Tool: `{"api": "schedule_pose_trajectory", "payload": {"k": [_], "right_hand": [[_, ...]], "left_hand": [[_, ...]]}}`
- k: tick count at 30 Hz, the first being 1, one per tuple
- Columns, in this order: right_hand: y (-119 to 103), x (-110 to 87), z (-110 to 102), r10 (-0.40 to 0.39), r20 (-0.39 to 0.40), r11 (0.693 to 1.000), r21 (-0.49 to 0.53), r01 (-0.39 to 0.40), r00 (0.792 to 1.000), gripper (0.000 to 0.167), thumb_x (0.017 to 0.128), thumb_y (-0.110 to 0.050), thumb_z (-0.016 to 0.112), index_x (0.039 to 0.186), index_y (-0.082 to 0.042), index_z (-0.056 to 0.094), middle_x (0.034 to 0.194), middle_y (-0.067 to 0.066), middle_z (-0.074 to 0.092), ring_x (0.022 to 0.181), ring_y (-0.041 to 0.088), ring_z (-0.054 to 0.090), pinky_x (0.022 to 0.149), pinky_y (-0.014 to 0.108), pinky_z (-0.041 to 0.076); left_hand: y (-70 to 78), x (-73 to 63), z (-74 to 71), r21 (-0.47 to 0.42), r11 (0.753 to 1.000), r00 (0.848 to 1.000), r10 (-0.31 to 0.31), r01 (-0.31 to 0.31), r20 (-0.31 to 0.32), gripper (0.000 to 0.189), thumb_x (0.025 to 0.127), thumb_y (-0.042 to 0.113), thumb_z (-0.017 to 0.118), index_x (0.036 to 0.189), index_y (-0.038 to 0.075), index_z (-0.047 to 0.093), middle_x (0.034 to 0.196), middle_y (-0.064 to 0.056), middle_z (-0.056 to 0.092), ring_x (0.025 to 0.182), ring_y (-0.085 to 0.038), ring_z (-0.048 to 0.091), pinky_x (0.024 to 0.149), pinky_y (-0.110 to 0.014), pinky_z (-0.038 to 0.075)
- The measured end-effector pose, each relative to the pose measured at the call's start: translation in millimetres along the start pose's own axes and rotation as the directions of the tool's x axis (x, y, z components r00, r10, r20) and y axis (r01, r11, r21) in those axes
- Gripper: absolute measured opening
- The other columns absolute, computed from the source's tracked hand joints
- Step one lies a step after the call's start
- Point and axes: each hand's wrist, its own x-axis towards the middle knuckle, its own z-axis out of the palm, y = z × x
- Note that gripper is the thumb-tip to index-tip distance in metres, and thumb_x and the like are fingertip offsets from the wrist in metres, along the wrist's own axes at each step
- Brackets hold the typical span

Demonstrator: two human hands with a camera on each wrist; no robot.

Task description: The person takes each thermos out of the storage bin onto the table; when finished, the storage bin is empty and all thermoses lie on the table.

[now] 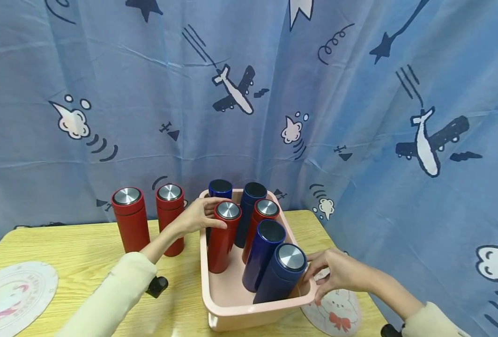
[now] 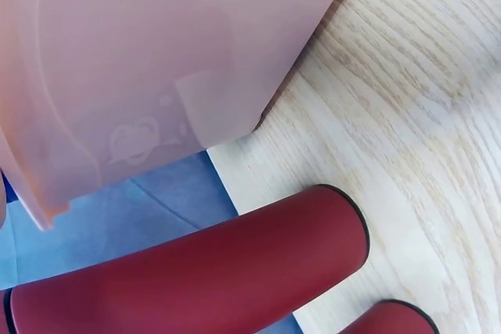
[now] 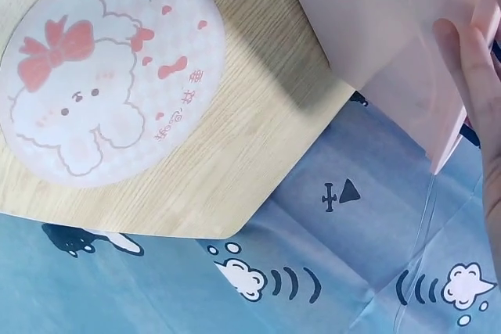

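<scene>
"Fingers: what are they doing?"
"On the left hand (image 1: 196, 217), curled round a red bottle (image 1: 221, 245) near its top, inside the bin (image 1: 249, 320). On the right hand (image 1: 336, 270), pinching the bin's rim (image 1: 257, 310)."
"Count everything, largest first."
"One creased cloth curtain (image 1: 232, 150); one wood-grained table (image 1: 76, 243); that single smooth, pink, round-cornered bin; two flat, printed round mats (image 1: 33, 285); eight cylindrical bottles, six binned: four blue bottles (image 1: 262, 262), two red. Two more red bottles (image 1: 130, 229) stand outside."
"Smallest?"
"Round lids (image 1: 170, 192): five metallic, three dark."
</scene>
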Motion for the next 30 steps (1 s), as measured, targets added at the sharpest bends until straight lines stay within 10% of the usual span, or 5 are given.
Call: {"api": "schedule_pose_trajectory", "payload": {"k": [10, 30], "right_hand": [[0.4, -7.3, 7.3, -0.063, -0.080, 0.996, 0.065, 0.069, 0.995, 0.024, 0.075, -0.026, 0.079, 0.091, -0.008, 0.077, 0.113, 0.022, 0.066, 0.094, 0.013, 0.068, 0.065, 0.023, 0.057], [7.5, -11.7, 17.5, -0.092, -0.138, 0.990, 0.091, 0.105, 0.986, 0.019, 0.075, -0.022, 0.080, 0.088, -0.008, 0.075, 0.107, 0.016, 0.068, 0.092, 0.011, 0.067, 0.065, 0.027, 0.058]], "left_hand": [[0.6, -1.0, -3.7, -0.016, 1.000, 1.000, -0.001, 0.000, -0.027, 0.065, 0.078, 0.003, 0.078, 0.137, 0.000, 0.050, 0.132, -0.022, 0.055, 0.122, -0.032, 0.054, 0.099, -0.040, 0.045], [1.4, -6.3, 5.7, -0.037, 0.999, 0.999, 0.025, -0.026, -0.026, 0.063, 0.079, 0.000, 0.076, 0.136, -0.003, 0.050, 0.125, -0.021, 0.060, 0.115, -0.031, 0.059, 0.094, -0.037, 0.050]]}}
